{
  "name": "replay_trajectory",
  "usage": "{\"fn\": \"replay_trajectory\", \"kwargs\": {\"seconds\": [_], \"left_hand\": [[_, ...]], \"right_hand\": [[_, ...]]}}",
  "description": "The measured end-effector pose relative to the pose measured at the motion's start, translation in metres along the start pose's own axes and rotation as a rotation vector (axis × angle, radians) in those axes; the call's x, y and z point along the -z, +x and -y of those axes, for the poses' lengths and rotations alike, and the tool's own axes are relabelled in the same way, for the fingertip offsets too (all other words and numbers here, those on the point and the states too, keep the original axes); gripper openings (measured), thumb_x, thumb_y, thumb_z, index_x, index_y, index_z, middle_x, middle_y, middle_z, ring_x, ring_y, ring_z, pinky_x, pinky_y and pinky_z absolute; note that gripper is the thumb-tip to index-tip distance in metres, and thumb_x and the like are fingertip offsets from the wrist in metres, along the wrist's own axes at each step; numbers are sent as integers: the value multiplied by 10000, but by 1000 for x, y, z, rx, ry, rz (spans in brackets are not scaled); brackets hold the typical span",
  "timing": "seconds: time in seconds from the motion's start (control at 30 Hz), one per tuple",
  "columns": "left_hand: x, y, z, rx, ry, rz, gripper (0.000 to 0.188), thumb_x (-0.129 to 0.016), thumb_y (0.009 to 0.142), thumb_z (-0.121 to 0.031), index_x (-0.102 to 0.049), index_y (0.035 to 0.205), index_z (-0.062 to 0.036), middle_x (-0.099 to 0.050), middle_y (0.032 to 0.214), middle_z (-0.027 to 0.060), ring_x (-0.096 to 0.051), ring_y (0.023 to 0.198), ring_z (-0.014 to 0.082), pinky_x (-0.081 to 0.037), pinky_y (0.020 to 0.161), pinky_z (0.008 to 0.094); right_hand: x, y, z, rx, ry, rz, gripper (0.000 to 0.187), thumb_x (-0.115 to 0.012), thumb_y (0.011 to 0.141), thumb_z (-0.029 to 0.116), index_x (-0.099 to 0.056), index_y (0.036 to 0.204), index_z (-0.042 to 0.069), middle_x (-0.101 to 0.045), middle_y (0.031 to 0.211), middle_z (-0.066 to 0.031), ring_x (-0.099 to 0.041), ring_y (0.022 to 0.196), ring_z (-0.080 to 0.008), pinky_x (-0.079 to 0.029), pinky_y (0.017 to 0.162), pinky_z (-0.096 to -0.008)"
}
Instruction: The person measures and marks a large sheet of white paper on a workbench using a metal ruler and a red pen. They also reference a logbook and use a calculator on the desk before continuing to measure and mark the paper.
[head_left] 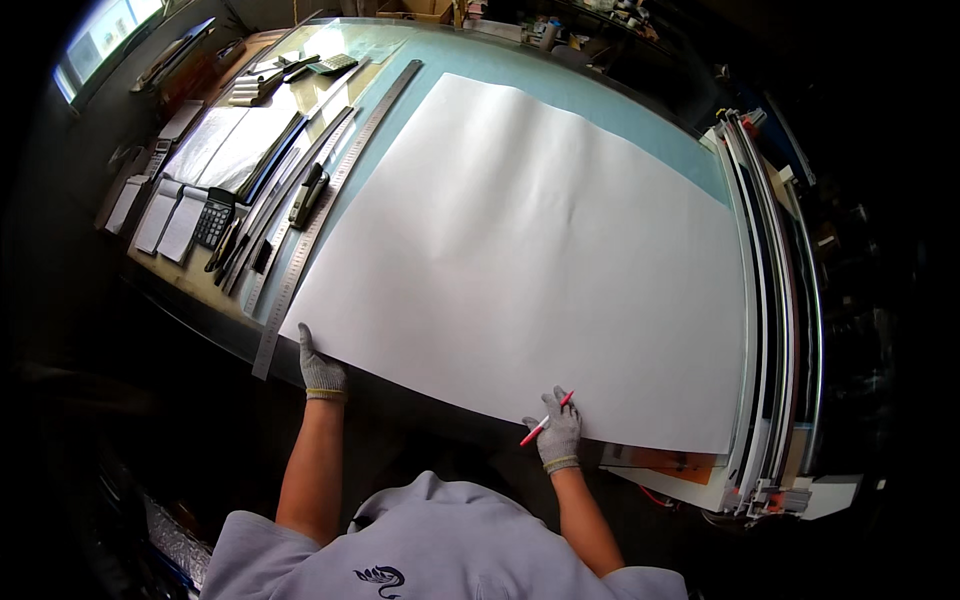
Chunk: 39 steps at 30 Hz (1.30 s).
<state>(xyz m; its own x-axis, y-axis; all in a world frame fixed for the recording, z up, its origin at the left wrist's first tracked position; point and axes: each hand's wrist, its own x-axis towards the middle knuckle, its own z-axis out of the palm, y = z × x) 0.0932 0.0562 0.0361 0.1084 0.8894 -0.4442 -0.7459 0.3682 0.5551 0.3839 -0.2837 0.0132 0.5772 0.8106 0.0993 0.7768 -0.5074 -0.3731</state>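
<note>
A large white sheet of paper [520,230] covers most of the table, with soft ripples across its middle. My left hand [322,372], in a grey knitted glove, grips the sheet at its near left corner. One digit lies along the top, while the other fingers are hidden at the edge. My right hand [560,435], gloved the same way, is closed around a red-and-white pen [547,419] at the near edge, right of the middle. Its fingertips reach onto the paper. Beside the sheet's left edge lies a long steel ruler [340,205], its near end jutting past the table edge.
Left of the ruler are a utility knife [309,197], metal strips, a black calculator [214,218], an open notepad [176,222] and papers in a folder [222,148]. A green calculator [333,65] lies farther back. Long metal rails [775,300] border the right side.
</note>
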Motion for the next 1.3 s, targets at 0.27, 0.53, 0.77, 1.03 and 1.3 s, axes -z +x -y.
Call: {"fn": "replay_trajectory", "kwargs": {"seconds": [0.27, 0.53, 0.77, 1.03, 1.3], "left_hand": [[-25, -51, 54, -58, 680, 24, 523, -713, 912, -187, -528, 1342, 46, -613, 1236, 125, -607, 1075, 240, -500, 955, 392], [45, 26, -3, -266, 903, 87, 526, -626, 906, -25, -488, 1405, 67, -634, 1227, 146, -626, 1042, 222, -515, 904, 337], [9, 66, 8, -521, 1042, 329, 502, -530, 916, 24, -512, 1418, 33, -665, 1218, 109, -628, 1054, 194, -494, 916, 311], [-231, 137, 34, -448, 931, 463, 769, -589, 1026, -390, -218, 1602, -40, -492, 1493, 186, -531, 1313, 271, -394, 1115, 405], [-74, -15, 139, 120, 1006, 724, 547, -531, 1049, -339, -455, 1503, -43, -637, 1303, 138, -636, 1054, 190, -484, 964, 341]], "right_hand": [[-11, -3, 30, 274, 33, 57, 648, -700, 858, 431, -532, 1408, 133, -497, 1494, -163, -434, 1394, -378, -287, 1188, -555], [41, -66, -165, -95, -298, -326, 338, -549, 877, 144, -670, 1193, 136, -635, 1307, -136, -573, 1232, -338, -378, 1125, -553], [121, -107, -297, -455, -574, -243, 298, -548, 886, 150, -656, 1162, 118, -605, 1335, -142, -485, 1329, -331, -254, 1214, -538], [152, 17, -246, -399, -569, 294, 183, -535, 910, 149, -652, 1046, 111, -723, 958, -135, -703, 977, -349, -545, 864, -492], [54, 193, 15, -118, 20, 430, 256, -649, 881, 316, -729, 940, 79, -727, 937, -182, -701, 919, -382, -558, 816, -487]]}}
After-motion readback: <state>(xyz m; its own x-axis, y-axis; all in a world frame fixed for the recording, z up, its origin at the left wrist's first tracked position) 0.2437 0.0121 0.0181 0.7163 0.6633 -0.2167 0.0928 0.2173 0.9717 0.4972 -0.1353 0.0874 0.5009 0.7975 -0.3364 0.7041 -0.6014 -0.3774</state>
